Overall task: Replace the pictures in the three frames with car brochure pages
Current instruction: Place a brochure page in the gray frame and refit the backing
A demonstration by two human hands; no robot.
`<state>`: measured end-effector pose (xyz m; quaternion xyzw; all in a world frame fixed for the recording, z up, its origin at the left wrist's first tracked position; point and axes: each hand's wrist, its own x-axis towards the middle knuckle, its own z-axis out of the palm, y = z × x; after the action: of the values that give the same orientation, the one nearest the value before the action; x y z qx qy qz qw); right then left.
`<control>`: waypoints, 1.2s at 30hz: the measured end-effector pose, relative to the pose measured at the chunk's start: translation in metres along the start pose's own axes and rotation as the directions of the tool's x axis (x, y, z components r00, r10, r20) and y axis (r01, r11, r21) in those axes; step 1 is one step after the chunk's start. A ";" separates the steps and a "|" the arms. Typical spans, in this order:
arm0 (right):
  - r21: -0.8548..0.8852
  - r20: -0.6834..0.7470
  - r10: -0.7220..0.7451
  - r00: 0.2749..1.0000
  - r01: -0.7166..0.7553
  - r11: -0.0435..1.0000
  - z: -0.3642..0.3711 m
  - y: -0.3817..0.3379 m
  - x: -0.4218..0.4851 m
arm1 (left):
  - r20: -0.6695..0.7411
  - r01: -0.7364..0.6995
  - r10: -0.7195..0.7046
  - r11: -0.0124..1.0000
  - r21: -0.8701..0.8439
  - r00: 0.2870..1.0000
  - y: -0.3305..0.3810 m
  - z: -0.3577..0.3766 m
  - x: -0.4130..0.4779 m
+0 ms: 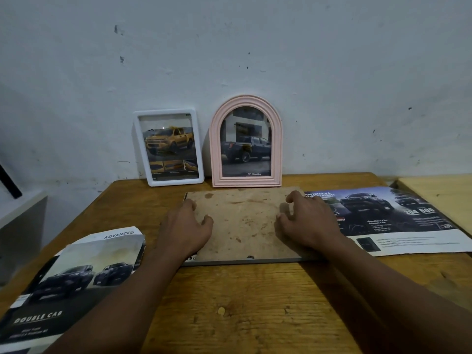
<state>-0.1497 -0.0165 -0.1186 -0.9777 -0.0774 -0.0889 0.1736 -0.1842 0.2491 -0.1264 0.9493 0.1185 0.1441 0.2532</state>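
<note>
Scuffed white wall stands behind the wooden table where I work. Leaning upright against that wall, side by side at the table's far edge: a white rectangular frame showing a yellow pickup page, and a pink arched frame showing a dark pickup with a Toyota mark at the bottom. Third frame lies face down just in front of them, its stained brown backing board uppermost and a grey edge visible along the near side. My left hand rests on the board's left edge, fingers curled loosely, closed on nothing. My right hand rests on the board's right portion, fingers bent with tips on the surface, likewise grasping nothing. A brochure spread lies flat on the table to the right, its left edge partly under my right hand. Crumpled brochure pages marked "Double Cab" lie at the near left, overhanging the table edge. Print also shows under the face-down frame's near left corner; I cannot tell what sheet it belongs to
</note>
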 end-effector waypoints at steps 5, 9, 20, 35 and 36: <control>0.057 -0.037 0.022 0.999 -0.020 0.998 -0.001 0.002 0.003 | 0.006 0.029 -0.028 0.999 -0.027 1.000 0.000 -0.001 0.000; 0.011 0.019 -0.022 1.000 0.021 1.000 0.003 -0.001 0.004 | -0.001 0.035 -0.035 0.998 -0.056 0.999 -0.001 -0.001 0.000; 0.073 -0.031 0.016 0.999 -0.014 0.997 0.006 -0.003 0.004 | 0.099 -0.043 0.028 0.988 0.150 0.995 -0.004 -0.002 0.002; -0.205 -0.042 0.000 0.999 -0.009 0.979 0.011 0.000 0.010 | 0.106 -0.012 0.001 0.995 0.103 0.994 -0.003 -0.001 0.001; -0.217 -0.028 0.007 1.000 -0.013 0.976 0.010 0.001 0.014 | 0.110 -0.030 0.015 0.990 0.135 0.994 -0.001 -0.002 0.001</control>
<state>-0.1342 -0.0120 -0.1256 -0.9899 -0.0601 -0.1094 0.0671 -0.1839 0.2518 -0.1249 0.9721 0.1033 0.0868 0.1921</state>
